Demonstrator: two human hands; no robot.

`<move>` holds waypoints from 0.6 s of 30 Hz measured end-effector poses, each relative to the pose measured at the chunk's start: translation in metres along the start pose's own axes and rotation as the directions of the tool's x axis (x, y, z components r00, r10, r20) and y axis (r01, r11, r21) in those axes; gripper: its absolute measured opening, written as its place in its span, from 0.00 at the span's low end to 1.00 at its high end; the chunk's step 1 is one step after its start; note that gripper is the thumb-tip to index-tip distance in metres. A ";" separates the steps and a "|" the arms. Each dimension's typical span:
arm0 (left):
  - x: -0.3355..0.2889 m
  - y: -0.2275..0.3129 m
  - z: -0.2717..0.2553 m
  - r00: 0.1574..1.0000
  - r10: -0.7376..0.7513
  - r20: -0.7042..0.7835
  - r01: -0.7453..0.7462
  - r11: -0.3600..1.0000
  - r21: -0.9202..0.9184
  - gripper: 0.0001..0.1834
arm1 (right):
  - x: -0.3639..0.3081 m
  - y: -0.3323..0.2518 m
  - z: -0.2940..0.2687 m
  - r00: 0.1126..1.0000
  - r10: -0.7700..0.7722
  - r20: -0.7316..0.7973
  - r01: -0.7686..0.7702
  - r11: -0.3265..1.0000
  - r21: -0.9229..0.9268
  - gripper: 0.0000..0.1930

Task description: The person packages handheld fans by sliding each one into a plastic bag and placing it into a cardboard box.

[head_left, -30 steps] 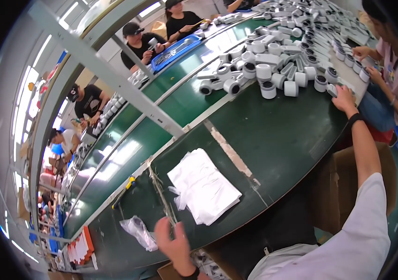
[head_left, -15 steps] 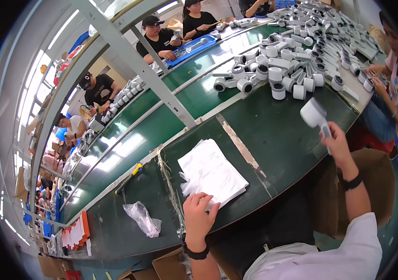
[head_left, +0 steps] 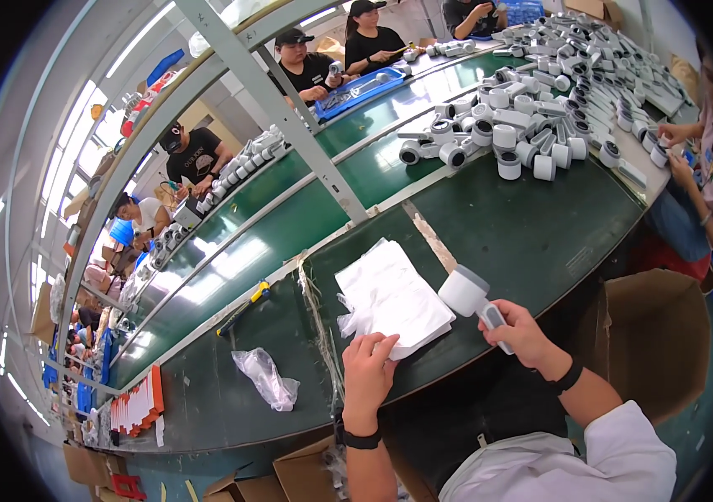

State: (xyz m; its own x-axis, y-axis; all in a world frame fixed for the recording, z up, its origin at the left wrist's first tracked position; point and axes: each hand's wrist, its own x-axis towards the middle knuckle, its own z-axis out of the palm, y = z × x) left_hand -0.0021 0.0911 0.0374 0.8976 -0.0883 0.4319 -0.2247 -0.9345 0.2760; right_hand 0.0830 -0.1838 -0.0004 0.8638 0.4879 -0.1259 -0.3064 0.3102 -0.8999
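In my right hand (head_left: 524, 335) is a white-and-grey handheld appliance (head_left: 464, 291) with a drum-shaped head and a slim handle. My fingers wrap its handle, and the head points left, over the right edge of a stack of thin white plastic bags (head_left: 398, 293). The bags lie flat on the dark green bench, crumpled along their left side. At the stack's near left corner my left hand (head_left: 368, 372) has thumb and fingers drawn together on the edge of a bag. Part of that grip is hidden behind the fingers.
A large heap of similar appliances (head_left: 532, 117) covers the bench's far right. Left of the bags lie a crumpled clear bag (head_left: 266, 379), a yellow-and-black cutter (head_left: 243, 308) and orange-and-white cards (head_left: 137, 403). An open cardboard box (head_left: 658, 347) stands at right. Co-workers sit beyond the green conveyor (head_left: 289, 205).
My right hand has brought the appliance left and nearer, from over the bare bench to beside the bags. My left hand's fingers have closed in at the stack's corner. The view has shifted slightly.
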 end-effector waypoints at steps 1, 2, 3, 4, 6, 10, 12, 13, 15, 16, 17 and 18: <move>0.000 -0.001 0.002 1.000 0.009 -0.001 -0.009 1.000 -0.004 0.22 | 0.001 0.003 0.001 1.000 -0.006 -0.007 0.006 1.000 -0.001 0.19; 0.001 -0.001 0.004 0.999 0.019 -0.040 -0.020 1.000 -0.017 0.20 | 0.001 0.006 0.001 1.000 0.014 0.014 -0.015 0.999 0.034 0.18; 0.003 0.000 0.007 0.996 0.037 -0.078 -0.040 0.999 -0.034 0.18 | 0.002 0.009 -0.001 0.999 0.029 0.028 -0.031 0.997 0.071 0.18; 0.004 0.000 0.010 0.995 0.066 -0.072 -0.069 0.996 -0.049 0.18 | 0.004 0.012 -0.003 0.999 0.024 0.039 -0.027 0.995 0.098 0.17; 0.005 -0.002 0.013 0.989 0.017 -0.150 -0.033 0.994 -0.103 0.14 | 0.012 0.018 0.002 1.000 0.012 0.016 -0.014 0.994 0.104 0.16; -0.005 0.001 0.019 0.974 -0.059 -0.218 0.047 0.997 -0.059 0.11 | 0.025 0.020 0.009 0.998 -0.004 0.068 -0.003 0.994 0.109 0.11; -0.003 0.010 0.016 0.978 -0.026 -0.209 0.019 0.999 -0.039 0.11 | 0.027 0.024 0.007 0.996 -0.034 0.082 0.025 0.994 0.107 0.10; -0.001 0.019 0.009 0.988 -0.022 -0.155 0.016 0.999 -0.044 0.10 | 0.025 0.025 0.004 0.997 -0.046 0.061 0.039 0.993 0.110 0.10; 0.002 0.020 0.007 0.995 -0.006 -0.097 0.001 0.999 -0.054 0.10 | 0.023 0.027 -0.001 0.995 -0.062 0.080 0.054 0.993 0.101 0.09; 0.002 0.013 0.005 0.998 -0.002 -0.070 -0.003 0.998 -0.065 0.09 | 0.022 0.026 -0.002 0.994 -0.054 0.091 0.046 0.995 0.091 0.09; 0.003 0.007 0.004 0.999 0.003 -0.044 -0.006 0.997 -0.077 0.09 | 0.022 0.028 -0.001 0.995 -0.061 0.078 0.054 0.994 0.092 0.09; 0.007 0.010 0.004 0.994 0.026 -0.110 -0.022 0.999 0.038 0.08 | 0.023 0.031 -0.001 0.993 -0.076 0.090 0.070 0.995 0.074 0.10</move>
State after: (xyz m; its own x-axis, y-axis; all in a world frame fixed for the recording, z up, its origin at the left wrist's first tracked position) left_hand 0.0033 0.0803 0.0400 0.8441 -0.0744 0.5309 -0.2301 -0.9448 0.2334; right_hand 0.0937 -0.1634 -0.0311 0.8452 0.5341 -0.0190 -0.2743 0.4030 -0.8732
